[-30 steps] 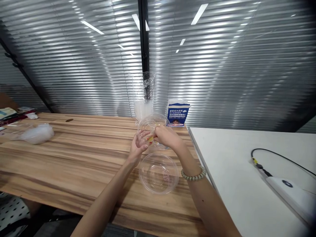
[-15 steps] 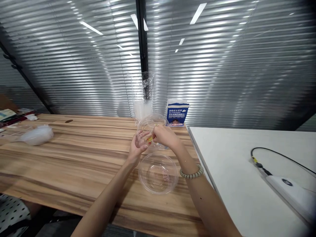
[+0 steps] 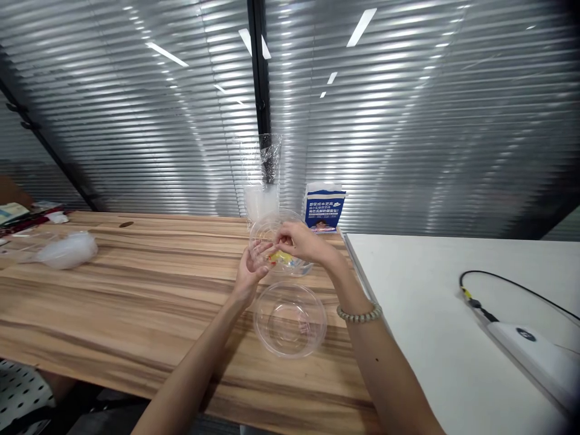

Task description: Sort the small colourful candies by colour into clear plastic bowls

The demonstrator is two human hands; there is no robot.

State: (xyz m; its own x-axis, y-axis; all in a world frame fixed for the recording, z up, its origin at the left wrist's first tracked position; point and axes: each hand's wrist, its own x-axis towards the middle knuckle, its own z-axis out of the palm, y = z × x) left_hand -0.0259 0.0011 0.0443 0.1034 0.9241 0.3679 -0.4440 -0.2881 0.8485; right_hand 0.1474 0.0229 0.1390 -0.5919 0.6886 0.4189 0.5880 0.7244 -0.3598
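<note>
My left hand [image 3: 248,273] grips the left side of a clear plastic bowl [image 3: 263,228], which looks tilted. Small yellow, red and blue pieces [image 3: 281,257] show in the bowl; they are too small to name. Over its opening is my right hand [image 3: 299,240], thumb and fingers pinched together. Whatever the pinch may hold is hidden. Nearer to me, between my forearms, a second clear plastic bowl [image 3: 270,329] stands on the wooden table [image 3: 149,302], with a small pinkish thing [image 3: 304,325] at its right side.
Behind the bowls stand a clear plastic bag with white contents [image 3: 263,202] and a blue printed packet [image 3: 325,208]. A translucent bag [image 3: 70,249] lies at the left. On the white table [image 3: 408,284] at the right are a white device [image 3: 530,347] and a black cable [image 3: 512,282].
My right hand has lifted slightly out of the bowl, and more of the yellow pieces shows beneath it. My left hand keeps its grip on the rim.
</note>
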